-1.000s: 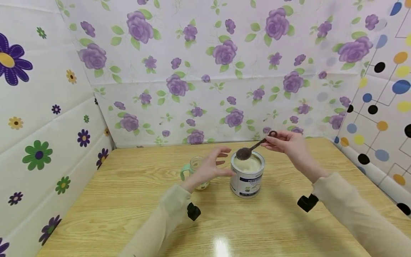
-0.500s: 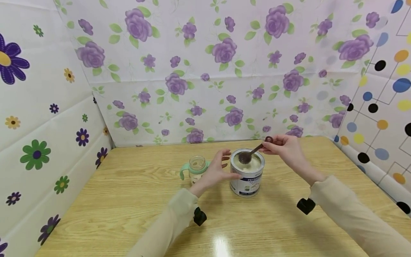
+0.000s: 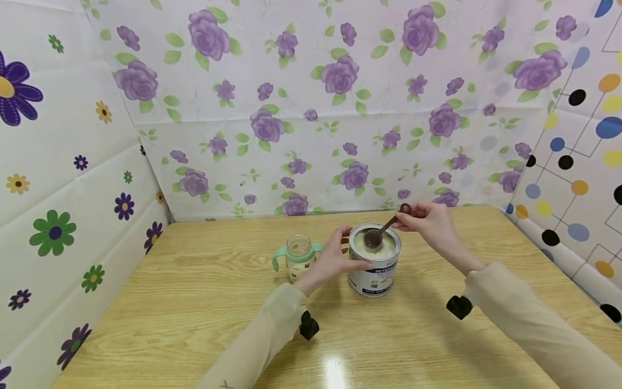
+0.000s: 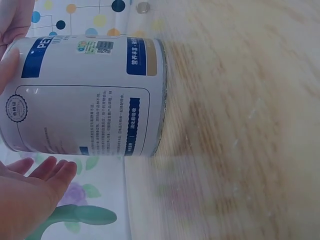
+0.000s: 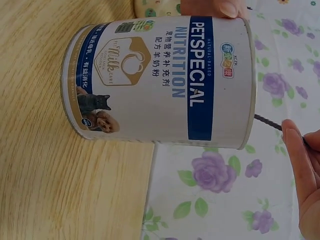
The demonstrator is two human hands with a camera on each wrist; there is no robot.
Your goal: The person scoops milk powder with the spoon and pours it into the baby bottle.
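Observation:
A white can (image 3: 372, 283) with blue "PETSPECIAL" lettering stands lidless on the table, filled near the top with pale powder (image 3: 386, 252). My right hand (image 3: 434, 224) pinches the handle of a dark brown spoon (image 3: 373, 239), whose bowl is down at the powder. My left hand (image 3: 332, 260) is spread about the can's left side. Its thumb lies over the front near the rim; in the left wrist view the other fingers (image 4: 60, 175) look apart from the can wall. Just left of that hand is a bottle (image 3: 298, 260) with green handles.
The wooden table (image 3: 204, 286) has a flowered cloth (image 3: 311, 178) behind it. Patterned sheets rise on the left (image 3: 68, 216) and the right (image 3: 578, 173). The bottle's green handle (image 4: 90, 215) is close to the left hand.
The right hand has lowered the spoon from above the can to the powder. My left hand has moved rightward to the can, uncovering more of the bottle.

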